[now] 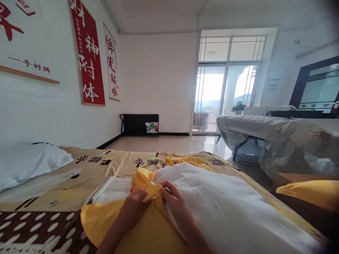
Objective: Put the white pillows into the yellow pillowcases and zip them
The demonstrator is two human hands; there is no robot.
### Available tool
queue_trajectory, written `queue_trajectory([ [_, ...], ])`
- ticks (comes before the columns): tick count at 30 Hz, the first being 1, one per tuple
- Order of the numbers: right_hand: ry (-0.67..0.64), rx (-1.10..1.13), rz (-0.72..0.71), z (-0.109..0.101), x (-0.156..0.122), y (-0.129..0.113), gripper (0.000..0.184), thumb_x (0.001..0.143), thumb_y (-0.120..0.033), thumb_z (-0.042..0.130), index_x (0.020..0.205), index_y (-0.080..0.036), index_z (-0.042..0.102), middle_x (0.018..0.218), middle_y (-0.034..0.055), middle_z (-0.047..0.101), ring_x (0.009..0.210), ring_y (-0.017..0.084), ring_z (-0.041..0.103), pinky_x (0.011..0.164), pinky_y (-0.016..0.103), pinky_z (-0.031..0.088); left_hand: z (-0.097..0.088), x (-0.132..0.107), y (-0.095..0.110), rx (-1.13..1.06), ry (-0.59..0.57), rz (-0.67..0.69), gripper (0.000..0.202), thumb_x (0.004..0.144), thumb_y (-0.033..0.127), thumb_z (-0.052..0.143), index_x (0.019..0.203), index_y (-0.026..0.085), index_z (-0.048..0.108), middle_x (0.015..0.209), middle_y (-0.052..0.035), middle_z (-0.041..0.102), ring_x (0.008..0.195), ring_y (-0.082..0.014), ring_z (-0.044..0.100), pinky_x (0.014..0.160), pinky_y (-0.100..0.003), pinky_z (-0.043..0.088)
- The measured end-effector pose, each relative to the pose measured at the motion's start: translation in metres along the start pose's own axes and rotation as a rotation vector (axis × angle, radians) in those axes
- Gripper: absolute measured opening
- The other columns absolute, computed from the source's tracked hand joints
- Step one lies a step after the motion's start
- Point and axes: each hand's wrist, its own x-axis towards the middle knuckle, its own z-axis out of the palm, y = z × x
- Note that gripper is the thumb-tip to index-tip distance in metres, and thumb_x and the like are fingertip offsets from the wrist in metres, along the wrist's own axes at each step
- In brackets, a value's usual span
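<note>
A yellow pillowcase (148, 225) lies bunched at the front of the bed, partly under my forearms. My left hand (136, 203) pinches a gathered fold of it from the left. From the right, my right hand (171, 197) grips the same gathered part between thumb and fingers. Beside my right hand, a plump white pillow (225, 208) without a cover lies on the bed and touches the yellow cloth. Behind it is another piece of yellow cloth (188, 162), partly hidden by the pillow.
A patterned beige and brown blanket (90, 162) covers the bed. Another white pillow (34, 162) lies at the left. To the right, a cardboard box (288, 178) bears a yellow cloth item (312, 192). Beyond stands a plastic-covered table (265, 127). A folded black frame (135, 123) leans at the wall.
</note>
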Motion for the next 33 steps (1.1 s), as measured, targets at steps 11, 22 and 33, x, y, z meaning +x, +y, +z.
queue_trajectory([
  [11,-0.277,-0.872,-0.029,0.003,-0.023,0.003,0.019,0.058,-0.012,0.053,0.056,-0.019,0.036,0.062,-0.0028,0.046,0.06,0.011,0.031,0.057,0.027,0.023,0.01,-0.001,-0.036,0.232,0.274,0.106,0.016,0.084,0.013,0.043,0.085,0.019,0.057,0.082,-0.0045,0.064,0.08,-0.0229,0.056,0.073,-0.036,0.039],
  [22,0.152,-0.844,-0.061,-0.013,-0.022,-0.036,0.006,0.075,-0.022,0.053,0.07,-0.021,0.052,0.069,-0.0012,0.06,0.065,0.015,0.047,0.061,0.025,0.028,0.0,-0.002,-0.016,-0.03,0.024,0.074,0.037,0.095,0.039,0.033,0.073,0.019,0.056,0.081,-0.0066,0.063,0.079,-0.0194,0.057,0.072,-0.03,0.041],
  [33,-0.206,-1.248,0.064,-0.029,-0.012,0.005,0.022,0.08,-0.011,0.048,0.067,-0.016,0.065,0.078,0.0121,0.069,0.065,0.02,0.057,0.056,0.029,0.028,-0.032,-0.011,0.048,-0.043,-0.156,0.034,0.017,0.086,0.032,0.05,0.091,0.021,0.061,0.1,-0.0064,0.065,0.094,-0.023,0.057,0.082,-0.033,0.041],
])
